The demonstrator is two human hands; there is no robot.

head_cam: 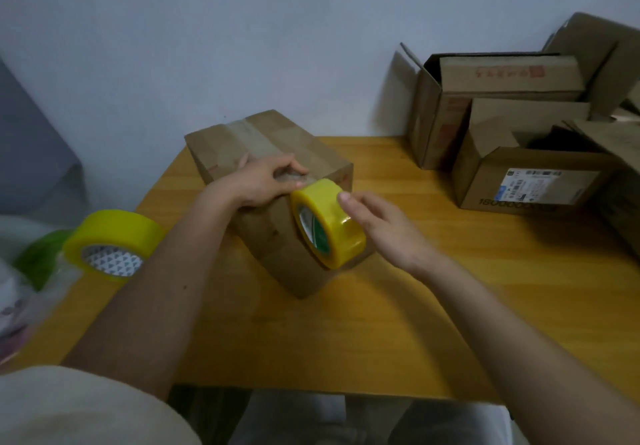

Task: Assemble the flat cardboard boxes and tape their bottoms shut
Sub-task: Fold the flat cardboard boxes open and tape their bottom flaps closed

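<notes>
A brown cardboard box (263, 147) lies bottom-up in the middle of the yellow wooden table (398, 306), with clear tape running along its flap seam. My left hand (266, 181) rests on the near end of the box top, fingers curled on the tape at the edge. A yellow tape roll (329, 223) hangs against the box's near side. My right hand (384, 230) holds the roll, its thumb lying over the outer rim.
A second yellow tape roll (114, 244) sits at the table's left edge beside plastic bags (24, 292). Several assembled open boxes (519, 167) stand at the back right against the wall.
</notes>
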